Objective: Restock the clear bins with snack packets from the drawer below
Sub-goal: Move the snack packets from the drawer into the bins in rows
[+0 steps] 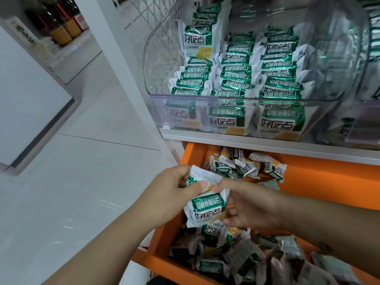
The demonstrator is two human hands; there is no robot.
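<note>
Two snack packets [206, 208] hang over the orange drawer [320, 182], one pinched in our left hand [170, 192], one in our right hand [246, 204]; light, slippery film, we judge: grip edges gently.

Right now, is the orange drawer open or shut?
Open. The orange drawer is pulled out below the shelf, and loose snack packets show inside it.

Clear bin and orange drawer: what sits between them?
In the head view, a white shelf ledge runs between the clear bin above and the orange drawer below.
</note>
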